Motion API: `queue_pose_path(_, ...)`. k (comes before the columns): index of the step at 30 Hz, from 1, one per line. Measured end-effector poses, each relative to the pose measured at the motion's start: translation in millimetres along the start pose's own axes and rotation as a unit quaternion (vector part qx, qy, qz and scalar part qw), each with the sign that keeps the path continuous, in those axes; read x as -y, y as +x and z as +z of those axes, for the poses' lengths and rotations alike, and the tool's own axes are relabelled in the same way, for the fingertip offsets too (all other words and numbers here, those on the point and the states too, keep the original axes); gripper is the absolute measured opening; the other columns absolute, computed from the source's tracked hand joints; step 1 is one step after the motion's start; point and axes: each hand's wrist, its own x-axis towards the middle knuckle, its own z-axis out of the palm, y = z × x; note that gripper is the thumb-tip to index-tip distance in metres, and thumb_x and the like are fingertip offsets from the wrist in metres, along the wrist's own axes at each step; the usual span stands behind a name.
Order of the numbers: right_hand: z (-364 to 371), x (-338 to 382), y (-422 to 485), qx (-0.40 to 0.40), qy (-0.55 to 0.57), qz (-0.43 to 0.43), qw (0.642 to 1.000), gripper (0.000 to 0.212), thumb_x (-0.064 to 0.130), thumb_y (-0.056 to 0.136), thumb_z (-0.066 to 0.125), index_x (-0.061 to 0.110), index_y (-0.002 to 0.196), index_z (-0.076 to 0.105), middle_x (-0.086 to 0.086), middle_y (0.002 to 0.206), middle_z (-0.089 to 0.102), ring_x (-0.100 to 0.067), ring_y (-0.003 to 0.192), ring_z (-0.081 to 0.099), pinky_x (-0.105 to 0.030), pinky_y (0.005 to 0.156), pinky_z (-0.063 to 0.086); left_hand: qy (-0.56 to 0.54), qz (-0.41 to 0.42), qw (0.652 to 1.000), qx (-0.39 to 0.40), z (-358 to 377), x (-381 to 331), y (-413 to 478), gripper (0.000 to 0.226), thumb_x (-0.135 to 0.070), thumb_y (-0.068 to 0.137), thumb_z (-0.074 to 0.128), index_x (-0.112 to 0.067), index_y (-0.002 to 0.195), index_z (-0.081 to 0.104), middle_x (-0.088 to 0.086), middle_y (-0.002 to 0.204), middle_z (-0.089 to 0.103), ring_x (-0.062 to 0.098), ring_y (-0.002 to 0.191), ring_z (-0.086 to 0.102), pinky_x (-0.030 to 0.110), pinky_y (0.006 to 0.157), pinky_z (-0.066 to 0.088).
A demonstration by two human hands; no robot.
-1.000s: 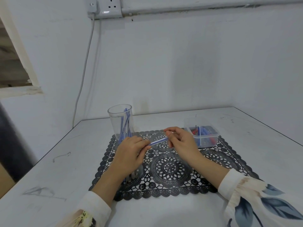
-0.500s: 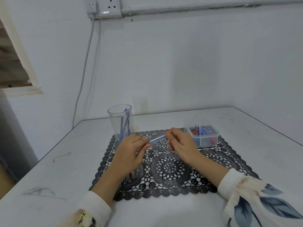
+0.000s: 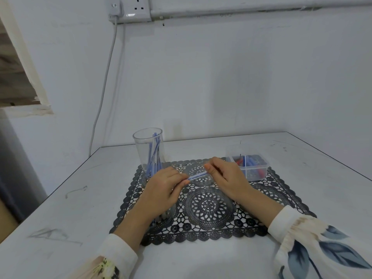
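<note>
One blue pen [image 3: 198, 175] pinched between left hand [image 3: 163, 190] and right hand [image 3: 225, 176]; both ends hidden inside grips.

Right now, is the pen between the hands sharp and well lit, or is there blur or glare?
Head view: light is soft and even, shadows faint; the blue pen between the left hand and right hand looks slightly soft; no strong glare on the clear cup; the wall conduit slants, likely the wide lens.

Scuffed white table [image 3: 80, 198], seen from above.
A black lace mat [image 3: 209, 206] lies flat on its middle, towards the near edge.
</note>
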Motion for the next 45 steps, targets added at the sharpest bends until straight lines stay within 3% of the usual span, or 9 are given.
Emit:
queue_pose_path(5, 1.7, -1.0, -0.4, 0.006, -0.017, -0.018, 1.0, 0.045, 0.046, 0.094, 0.031, 0.013, 0.073, 0.053, 0.0, 0.056, 0.054, -0.015, 0.05, 0.05, -0.038, 0.048, 0.043, -0.007, -0.006, 1.0, -0.009, -1.8, -1.5, 0.7, 0.03, -0.03, 0.091, 0.05, -0.009, 0.095, 0.072, -0.005, 0.077, 0.065, 0.0, 0.073, 0.048, 0.013, 0.071, 0.039)
queue_pose_path(9, 0.0, -0.7, 0.8, 0.009, 0.021, 0.012, 1.0, 0.036, 0.051, 0.093, 0.032, 0.027, 0.073, 0.049, 0.007, 0.053, 0.05, -0.009, 0.048, 0.047, -0.036, 0.05, 0.042, -0.009, -0.009, 1.0, -0.01, -1.3, -2.7, 0.9, 0.032, -0.03, 0.091, 0.048, -0.009, 0.095, 0.071, -0.005, 0.076, 0.064, 0.003, 0.072, 0.05, 0.017, 0.068, 0.042)
queue_pose_path(13, -2.6, 0.0, -0.1, 0.041, 0.02, 0.006, 0.999, 0.032, 0.045, 0.095, 0.033, 0.022, 0.077, 0.047, 0.0, 0.055, 0.051, -0.012, 0.049, 0.047, -0.039, 0.05, 0.042, -0.017, -0.015, 1.0, -0.016, -2.7, 1.0, 0.3, 0.031, -0.03, 0.091, 0.049, -0.008, 0.096, 0.071, -0.005, 0.077, 0.064, 0.002, 0.073, 0.05, 0.021, 0.069, 0.045)
queue_pose_path(21, 14.0, 16.9, 2.6, 0.031, 0.103, 0.158, 0.981, 0.042, 0.029, 0.099, 0.042, 0.009, 0.062, 0.042, -0.005, 0.05, 0.037, -0.017, 0.05, 0.037, -0.033, 0.058, 0.036, 0.078, 0.001, 0.997, -0.017, -10.9, 12.1, 4.0, 0.031, -0.033, 0.089, 0.052, -0.011, 0.092, 0.074, -0.003, 0.075, 0.067, 0.012, 0.071, 0.052, 0.019, 0.069, 0.036)
queue_pose_path(26, 19.4, 27.5, -4.6, 0.032, 0.133, 0.173, 0.975, 0.04, 0.03, 0.099, 0.04, 0.015, 0.063, 0.049, -0.001, 0.052, 0.05, -0.014, 0.049, 0.047, -0.035, 0.058, 0.043, 0.123, 0.012, 0.992, 0.038, -23.9, 18.6, 6.2, 0.032, -0.038, 0.087, 0.05, -0.018, 0.088, 0.074, -0.008, 0.075, 0.067, 0.013, 0.07, 0.055, 0.024, 0.066, 0.038)
queue_pose_path(30, 26.5, 23.6, -9.8, 0.131, 0.001, 0.122, 0.984, 0.03, 0.038, 0.098, 0.037, 0.023, 0.108, 0.062, -0.001, 0.104, 0.066, -0.014, 0.096, 0.059, -0.03, 0.088, 0.046, 0.083, -0.174, 0.976, 0.103, -43.6, 24.4, 3.4, 0.018, -0.035, 0.086, 0.063, -0.023, 0.093, 0.075, -0.004, 0.08, 0.07, 0.015, 0.072, 0.06, 0.028, 0.066, 0.046)
queue_pose_path(34, 38.5, 14.7, -14.4, 0.27, -0.123, 0.106, 0.949, 0.071, 0.063, 0.089, 0.023, 0.021, 0.147, 0.024, -0.001, 0.153, 0.025, -0.013, 0.141, 0.018, -0.033, 0.116, 0.015, 0.012, -0.36, 0.926, 0.116, -64.7, 42.4, -11.1, 0.015, -0.032, 0.077, 0.075, -0.019, 0.082, 0.075, -0.004, 0.076, 0.069, 0.009, 0.071, 0.062, 0.025, 0.064, 0.046)
queue_pose_path(40, 43.3, 15.4, -15.2, 0.369, -0.247, 0.104, 0.89, 0.068, 0.062, 0.093, 0.02, 0.027, 0.15, 0.004, 0.002, 0.158, -0.002, -0.015, 0.145, -0.003, -0.043, 0.117, -0.001, -0.019, -0.511, 0.834, 0.208, -78.1, 60.3, -25.3, 0.022, -0.027, 0.073, 0.08, -0.007, 0.076, 0.071, 0.009, 0.069, 0.071, 0.012, 0.057, 0.067, 0.022, 0.053, 0.045)
queue_pose_path(45, 41.8, 16.8, -14.9, 0.367, -0.251, 0.101, 0.89, 0.067, 0.062, 0.093, 0.02, 0.029, 0.15, 0.006, 0.003, 0.158, 0.0, -0.015, 0.144, -0.002, -0.042, 0.117, 0.0, -0.056, -0.54, 0.816, 0.201, -71.0, 54.2, -22.6, 0.02, -0.019, 0.074, 0.079, -0.001, 0.08, 0.071, 0.006, 0.056, 0.064, 0.008, 0.043, 0.059, 0.014, 0.036, 0.037)
